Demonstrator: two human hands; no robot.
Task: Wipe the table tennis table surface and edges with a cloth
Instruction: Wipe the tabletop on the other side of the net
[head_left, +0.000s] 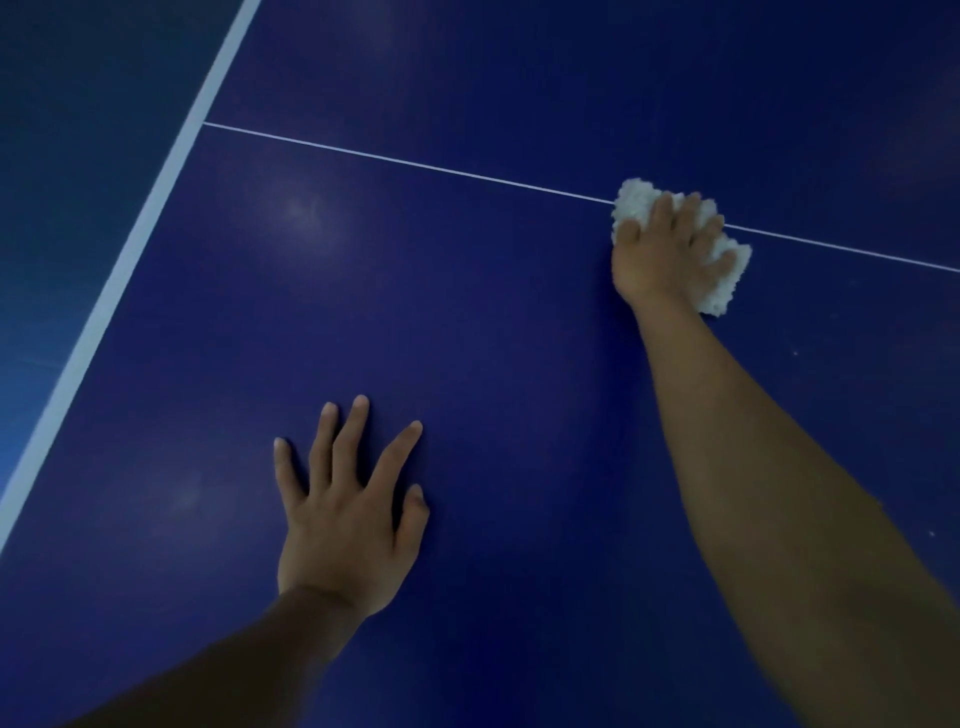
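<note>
The dark blue table tennis table (467, 322) fills the view. My right hand (660, 254) reaches out to the right of the middle and grips a bunched, fluffy white cloth (723, 291), holding it down on the surface. The cloth lies across the thin white centre line (415, 163), and part of it is hidden under my fingers. My left hand (345, 509) rests flat on the table lower down, left of the middle, with its fingers spread and nothing in it.
A broad white border line (130, 260) marks the table's left edge, running from top centre down to the lower left. Beyond it lies a blue floor (62, 156). A few small pale specks (795, 353) dot the surface at the right.
</note>
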